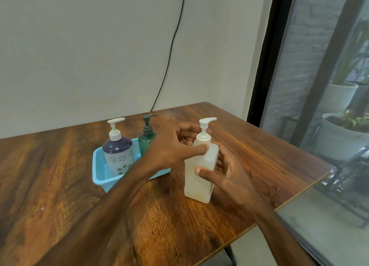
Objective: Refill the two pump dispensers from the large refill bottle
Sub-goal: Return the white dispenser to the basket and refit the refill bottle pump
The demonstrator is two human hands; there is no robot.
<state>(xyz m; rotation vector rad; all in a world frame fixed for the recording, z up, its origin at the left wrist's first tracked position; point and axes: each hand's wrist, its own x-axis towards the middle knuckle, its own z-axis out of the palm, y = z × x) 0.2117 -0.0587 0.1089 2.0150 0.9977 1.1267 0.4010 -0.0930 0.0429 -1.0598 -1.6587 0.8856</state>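
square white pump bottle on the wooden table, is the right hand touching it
Touching. The head view shows the right hand with its thumb pressed on the front of the square translucent white pump bottle, fingers curled behind.

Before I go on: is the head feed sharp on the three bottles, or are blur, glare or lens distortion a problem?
Head view: white square bottle, navy dispenser and green dispenser read sharp enough; forearms smear toward the bottom edge; wide-angle lens tilts the window frame; light soft, only faint sheen on the table.
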